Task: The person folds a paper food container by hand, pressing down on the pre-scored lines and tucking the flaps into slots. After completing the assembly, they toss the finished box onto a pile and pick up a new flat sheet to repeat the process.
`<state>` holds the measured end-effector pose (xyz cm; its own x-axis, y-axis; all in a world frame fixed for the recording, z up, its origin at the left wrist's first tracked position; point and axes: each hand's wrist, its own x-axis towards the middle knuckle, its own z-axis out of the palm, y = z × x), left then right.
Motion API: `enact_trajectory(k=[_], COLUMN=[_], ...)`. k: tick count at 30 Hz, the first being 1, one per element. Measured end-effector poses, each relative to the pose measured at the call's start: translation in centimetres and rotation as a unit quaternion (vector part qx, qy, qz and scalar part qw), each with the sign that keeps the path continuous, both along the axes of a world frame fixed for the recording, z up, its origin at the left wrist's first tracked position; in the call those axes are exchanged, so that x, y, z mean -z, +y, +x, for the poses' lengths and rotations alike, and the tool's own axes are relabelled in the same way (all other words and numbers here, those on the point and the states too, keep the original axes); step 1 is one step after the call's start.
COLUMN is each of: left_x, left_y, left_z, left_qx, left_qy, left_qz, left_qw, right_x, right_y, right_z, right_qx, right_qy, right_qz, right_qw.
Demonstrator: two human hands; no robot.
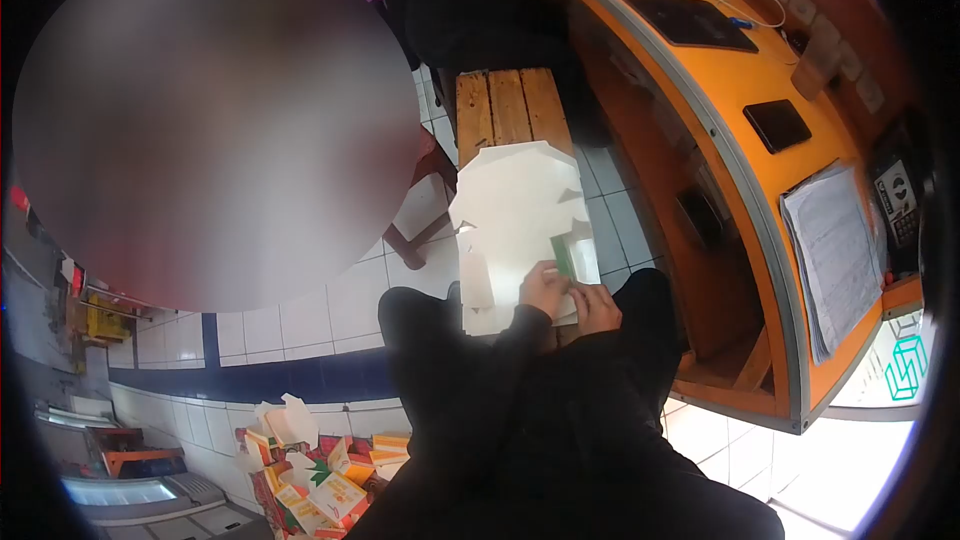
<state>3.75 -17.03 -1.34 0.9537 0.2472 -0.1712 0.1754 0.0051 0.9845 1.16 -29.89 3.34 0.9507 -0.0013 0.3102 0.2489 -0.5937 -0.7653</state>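
A flat white cardboard box blank (520, 190) with cut notches and creased edges lies in front of me on a wooden bench (512, 105). At its near right side a flap is turned up and shows a green printed face (562, 258). My left hand (543, 290) has its fingers closed at the lower end of this flap. Right beside it, my right hand (596, 307) pinches the same edge of the cardboard. The fingertips nearly meet, and the exact grip is partly hidden.
To my right stands an orange counter (740, 150) with a black tablet-like device (690, 20), a dark phone (777, 126) and a stack of papers (832, 250). Folded printed boxes (335, 490) are piled at lower left. A person in dark clothes (475, 0) sits at the bench's far end.
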Motion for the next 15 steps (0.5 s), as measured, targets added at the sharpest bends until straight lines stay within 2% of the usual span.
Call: enact_trajectory(k=[3,5,7,9,11,12,14,15], left_x=[-0.6,-0.7,-2.0,-2.6,-2.5,-2.6,-4.5,-5.9], left_y=[-0.9,-1.3,-1.6,-1.3,-0.6,0.4,3.4,5.1], left_z=[-1.1,-1.7,-2.5,-2.9,-3.5,-3.5,-4.0,-4.0], left_qx=[0.001,0.01,0.059,0.09,0.101,0.102,0.033,-0.054], left_qy=[-0.016,-0.01,0.002,0.037,-0.064,-0.072,-0.061,-0.161], left_qz=[0.032,0.058,0.193,0.178,0.078,0.12,0.155,0.27], left_qw=[0.999,0.998,0.98,0.979,0.99,0.985,0.985,0.948], right_x=[1.6,2.5,2.9,3.0,2.7,3.1,4.3,4.8], right_y=[0.3,0.0,-0.3,0.0,0.3,0.2,-0.1,-0.3], right_z=[0.2,0.4,0.8,1.3,1.4,1.4,1.7,1.8], right_qx=[0.0,-0.002,0.011,0.02,0.048,0.044,0.039,0.038], right_qy=[-0.019,0.0,0.017,0.034,0.085,0.087,0.134,0.136], right_qz=[-0.027,0.011,0.0,-0.008,0.053,0.053,0.066,0.068], right_qw=[0.999,1.0,1.0,0.999,0.994,0.994,0.988,0.988])
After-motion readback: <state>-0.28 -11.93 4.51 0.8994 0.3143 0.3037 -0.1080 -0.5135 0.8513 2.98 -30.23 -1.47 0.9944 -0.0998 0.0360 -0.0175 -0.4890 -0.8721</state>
